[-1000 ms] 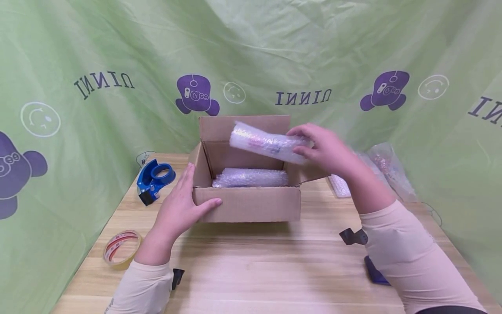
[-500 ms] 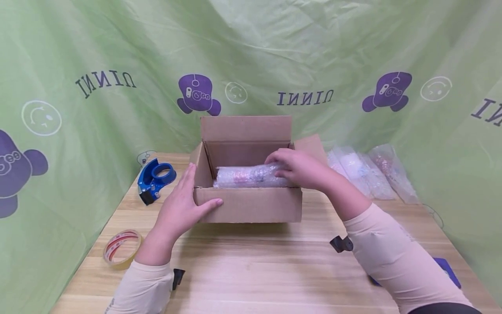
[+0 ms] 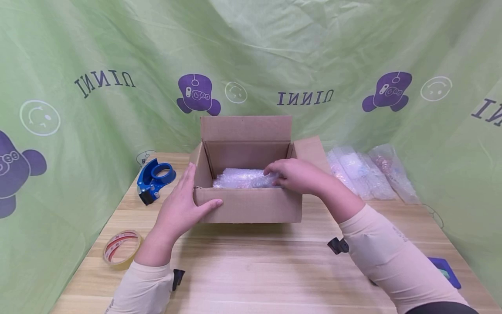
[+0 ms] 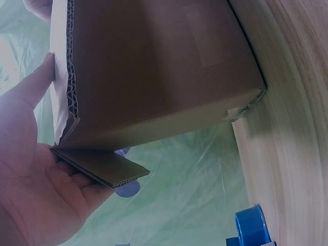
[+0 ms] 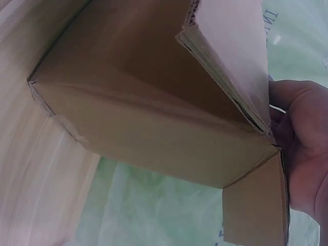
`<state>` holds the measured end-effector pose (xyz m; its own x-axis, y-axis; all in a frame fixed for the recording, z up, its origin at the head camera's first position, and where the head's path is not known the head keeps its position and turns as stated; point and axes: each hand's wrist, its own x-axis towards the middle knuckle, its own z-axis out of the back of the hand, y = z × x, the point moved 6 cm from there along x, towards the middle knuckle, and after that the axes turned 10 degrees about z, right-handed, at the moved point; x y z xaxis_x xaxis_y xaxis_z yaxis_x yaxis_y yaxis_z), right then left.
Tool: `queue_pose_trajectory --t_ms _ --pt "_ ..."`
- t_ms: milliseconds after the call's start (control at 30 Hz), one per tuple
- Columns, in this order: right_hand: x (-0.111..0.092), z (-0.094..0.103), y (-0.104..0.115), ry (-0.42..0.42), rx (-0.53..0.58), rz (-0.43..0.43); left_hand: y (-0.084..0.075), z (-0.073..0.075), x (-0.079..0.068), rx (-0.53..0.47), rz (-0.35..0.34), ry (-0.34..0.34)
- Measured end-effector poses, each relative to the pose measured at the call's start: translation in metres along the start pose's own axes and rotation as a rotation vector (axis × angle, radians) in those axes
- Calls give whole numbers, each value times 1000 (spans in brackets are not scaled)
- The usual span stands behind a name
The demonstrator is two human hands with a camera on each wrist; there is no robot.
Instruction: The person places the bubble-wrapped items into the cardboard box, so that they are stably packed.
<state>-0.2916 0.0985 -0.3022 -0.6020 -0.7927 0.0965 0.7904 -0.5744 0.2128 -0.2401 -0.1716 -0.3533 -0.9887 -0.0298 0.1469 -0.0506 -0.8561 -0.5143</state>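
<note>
An open cardboard box [image 3: 248,207] stands on the wooden table, its back and side flaps raised or spread. Inside lie bubble-wrapped rolls [image 3: 241,178], partly hidden by the front panel. My right hand [image 3: 300,176] reaches over the box's right side, fingers curled about the right end of a roll; its lower part is out of sight. At the front left corner rests my left hand [image 3: 178,209], fingers straight along the side flap and thumb pressed on the front panel. The left wrist view shows this flap [image 4: 102,166] lying against the fingers.
A blue tape dispenser [image 3: 157,179] lies left of the box, and a roll of clear tape [image 3: 122,249] nearer the front. Several bubble-wrapped packages [image 3: 362,174] lie back right. A blue object [image 3: 445,271] is beside the right sleeve. A green curtain [image 3: 251,56] hangs behind.
My right hand has brought a bubble-wrapped roll from above the box down into it, moving left and lower. The left hand has stayed at the box corner.
</note>
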Motion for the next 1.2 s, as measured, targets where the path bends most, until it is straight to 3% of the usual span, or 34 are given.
queue_pose_trajectory --t_ms 267,633,767,933,1100,1200 --pt "-1 -4 3 -10 -43 51 0 0 0 -1 1 2" --pt "-2 -5 3 -17 -58 29 0 -1 0 3 1 4" --pt "-4 0 3 -43 -12 35 -1 -1 0 1 2 5" --pt "-14 18 -6 -166 98 5 -1 -2 0 -1 2 8" --pt "-33 41 -25 -324 251 -97 -1 -1 0 -4 10 15" --pt "-49 56 -36 -443 288 -154 -1 -1 0 -4 13 17"
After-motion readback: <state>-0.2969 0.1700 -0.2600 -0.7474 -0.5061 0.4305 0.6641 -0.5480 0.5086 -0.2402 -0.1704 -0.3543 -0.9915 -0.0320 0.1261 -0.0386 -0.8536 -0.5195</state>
